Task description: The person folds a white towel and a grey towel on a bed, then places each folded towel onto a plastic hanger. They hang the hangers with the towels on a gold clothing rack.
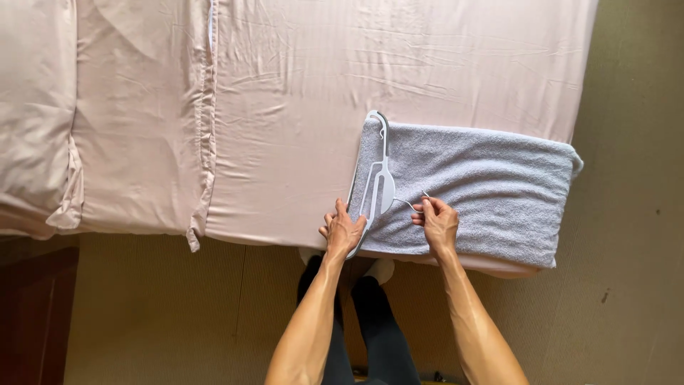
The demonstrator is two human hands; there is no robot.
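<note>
One wide bed fills the far half of the view, covered in a pale pink sheet, with pillows in the same pink at its left end. A grey towel, folded into a long rectangle, lies on the right part of the bed by the near edge, reaching to the right corner. A white plastic hanger rests along the towel's left end, its thin metal hook pointing right over the cloth. The left hand is curled around the near end of the hanger at the bed's edge. The right hand lies on the towel, thumb and fingertips pinched shut on the hook.
</note>
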